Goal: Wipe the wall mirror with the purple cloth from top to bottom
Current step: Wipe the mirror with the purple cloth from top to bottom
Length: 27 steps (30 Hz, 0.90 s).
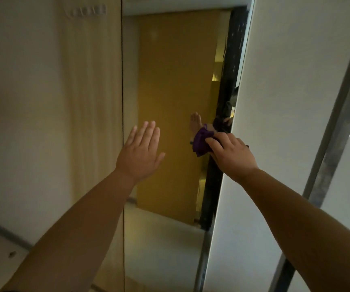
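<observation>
A: Right, purple cloth (201,142) is bunched under the right hand (231,154), fingers curled over it, pressed on the wall mirror (170,91) by its right edge, about mid-height.

B: Noted. Mirror's long axis runs vertical; unwiped glass is judged below the fingers. Left hand (140,152) is held flat, empty (contact unclear). Glass smooth, cloth soft.

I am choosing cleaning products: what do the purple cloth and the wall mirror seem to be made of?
Purple cloth: soft fabric, matte, bunched into folds under the right hand; possibly microfibre. Wall mirror: glossy glass, apparently; it reflects a door and a hand.
</observation>
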### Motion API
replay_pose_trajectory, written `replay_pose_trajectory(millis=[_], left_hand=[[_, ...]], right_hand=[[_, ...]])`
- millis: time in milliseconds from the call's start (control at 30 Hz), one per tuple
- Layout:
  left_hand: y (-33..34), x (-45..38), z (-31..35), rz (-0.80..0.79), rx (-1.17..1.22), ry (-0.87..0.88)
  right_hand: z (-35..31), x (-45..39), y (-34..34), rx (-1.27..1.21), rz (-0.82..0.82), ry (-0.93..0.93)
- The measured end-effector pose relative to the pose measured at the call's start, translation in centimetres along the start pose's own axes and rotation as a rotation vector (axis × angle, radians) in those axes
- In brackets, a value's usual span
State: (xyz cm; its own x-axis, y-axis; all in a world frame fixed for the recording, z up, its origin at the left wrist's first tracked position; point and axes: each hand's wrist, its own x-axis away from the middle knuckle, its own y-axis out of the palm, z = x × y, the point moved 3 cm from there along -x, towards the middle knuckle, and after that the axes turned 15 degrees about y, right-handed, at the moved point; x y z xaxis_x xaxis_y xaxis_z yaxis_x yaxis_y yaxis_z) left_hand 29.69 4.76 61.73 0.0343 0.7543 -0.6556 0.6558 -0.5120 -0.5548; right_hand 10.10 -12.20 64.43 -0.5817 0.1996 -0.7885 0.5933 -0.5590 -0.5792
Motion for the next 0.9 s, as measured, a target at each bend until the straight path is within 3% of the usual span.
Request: replay_pose_trajectory(millis=[433, 900], left_hand=[[-4.0, -7.0, -7.5, 0.185, -0.144, -0.069], [0.8, -15.9, -11.3, 0.303, -0.107, -0.204]], right_hand=[[1.5, -9.4, -5.3, 0.091, 0.196, -0.08], [5.6, -19.2, -0.4, 0.131, 0.339, -0.187]])
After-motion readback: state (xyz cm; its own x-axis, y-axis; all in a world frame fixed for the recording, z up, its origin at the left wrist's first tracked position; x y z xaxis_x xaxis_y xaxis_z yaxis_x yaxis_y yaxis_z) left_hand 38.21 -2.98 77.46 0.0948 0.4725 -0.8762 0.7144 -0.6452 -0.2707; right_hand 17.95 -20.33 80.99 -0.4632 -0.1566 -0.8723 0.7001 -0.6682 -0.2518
